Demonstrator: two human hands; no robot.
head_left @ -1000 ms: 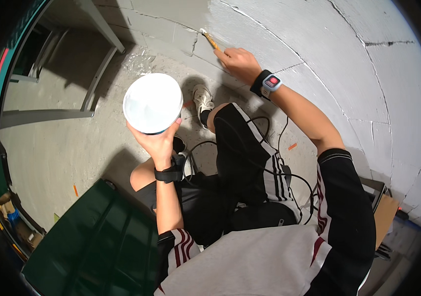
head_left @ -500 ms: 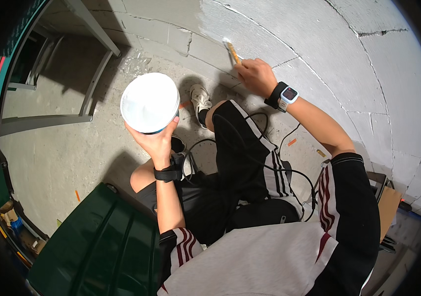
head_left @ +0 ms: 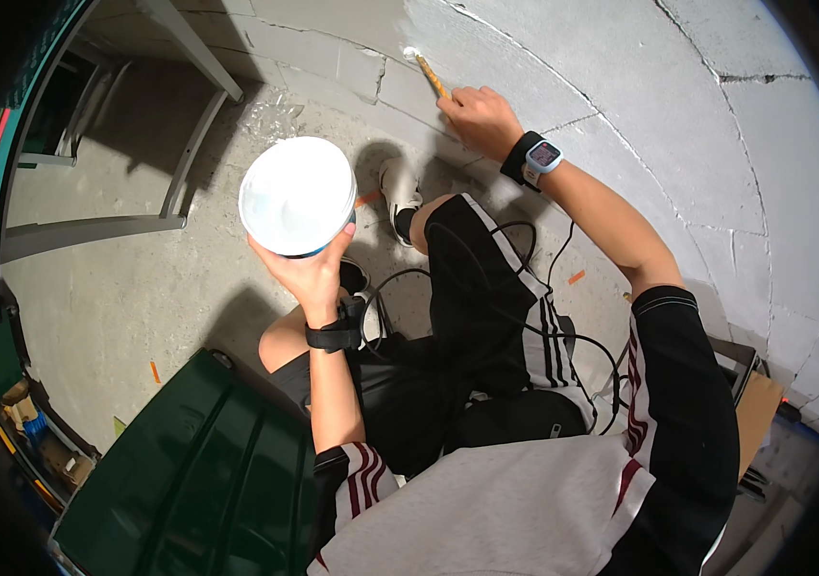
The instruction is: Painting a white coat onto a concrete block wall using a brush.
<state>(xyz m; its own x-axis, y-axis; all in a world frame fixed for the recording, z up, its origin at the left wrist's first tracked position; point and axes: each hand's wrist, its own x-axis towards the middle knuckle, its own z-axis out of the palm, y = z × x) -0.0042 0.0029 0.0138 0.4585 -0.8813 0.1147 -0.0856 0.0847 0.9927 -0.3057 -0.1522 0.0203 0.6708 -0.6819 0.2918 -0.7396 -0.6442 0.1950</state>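
My left hand (head_left: 306, 280) grips a round tub of white paint (head_left: 296, 197) from below and the near side, its top facing up toward me. In my right hand (head_left: 484, 120) is a slim paintbrush (head_left: 432, 79) with a yellowish-brown handle, held between closed fingers. The brush's white-coated tip meets the block wall (head_left: 525, 58) near the border between the brighter coated area and the bare grey blocks. Wide cracks and joints run across the wall. The tub's far underside is hidden.
A dark green plastic lid or box (head_left: 189, 470) lies beside me at lower left. Grey metal legs (head_left: 93, 235) stand on the left. Crumpled clear plastic (head_left: 273, 117) rests on the concrete floor by the wall. A black cable (head_left: 578, 336) loops over my legs; cardboard (head_left: 760, 418) sits at right.
My right hand and the brush have moved left and slightly upward along the wall. The tub in my left hand has stayed nearly in place, with the view shifting slightly.
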